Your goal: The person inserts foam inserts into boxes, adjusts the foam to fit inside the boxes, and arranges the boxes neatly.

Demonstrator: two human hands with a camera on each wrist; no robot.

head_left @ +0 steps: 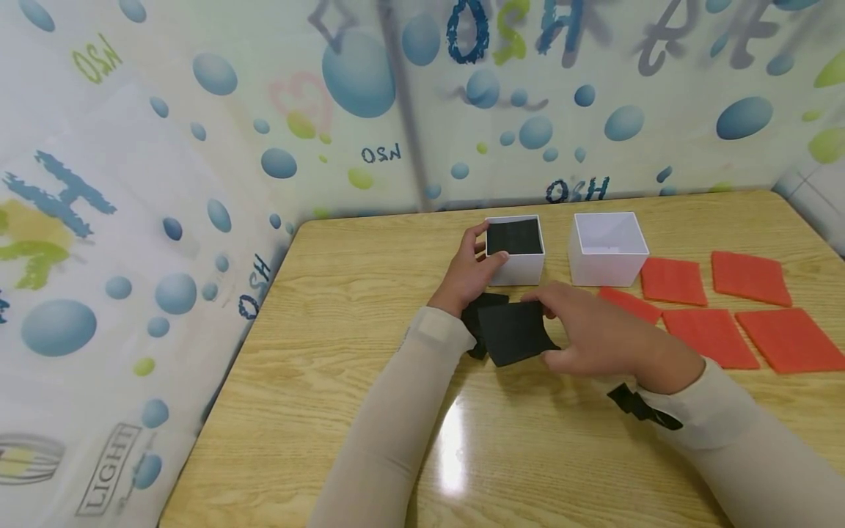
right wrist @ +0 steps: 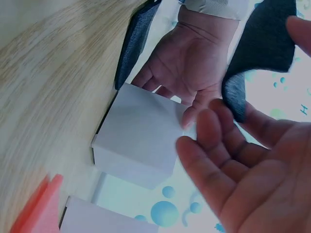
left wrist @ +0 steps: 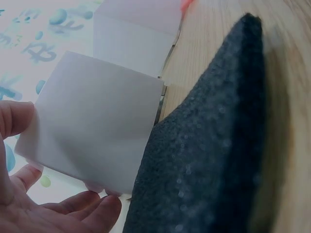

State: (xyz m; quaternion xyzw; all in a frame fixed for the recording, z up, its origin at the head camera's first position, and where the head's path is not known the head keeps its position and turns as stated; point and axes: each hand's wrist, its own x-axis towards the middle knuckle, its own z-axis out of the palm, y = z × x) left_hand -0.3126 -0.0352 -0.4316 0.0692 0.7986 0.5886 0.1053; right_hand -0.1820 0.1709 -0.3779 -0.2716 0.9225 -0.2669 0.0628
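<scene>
At the table's far side stands a white square box (head_left: 517,273), with black squares (head_left: 513,237) filling its opening. My left hand (head_left: 466,274) grips this box, fingers along its left side and thumb at the near rim. Between thumb and fingers, my right hand (head_left: 601,331) pinches a black felt-like square (head_left: 517,334), held near the box. The pinched square bends at one edge in the right wrist view. More black squares (head_left: 472,320) lie on the table beside my left wrist, partly hidden by it and the held square. One looms large as a grainy dark sheet (left wrist: 194,145) in the left wrist view.
A second white box (head_left: 609,265) with a white interior stands right of the first. Several red squares (head_left: 750,278) lie spread out on the wooden table (head_left: 297,381) at the right. A patterned curtain (head_left: 264,132) hangs behind and along the left edge.
</scene>
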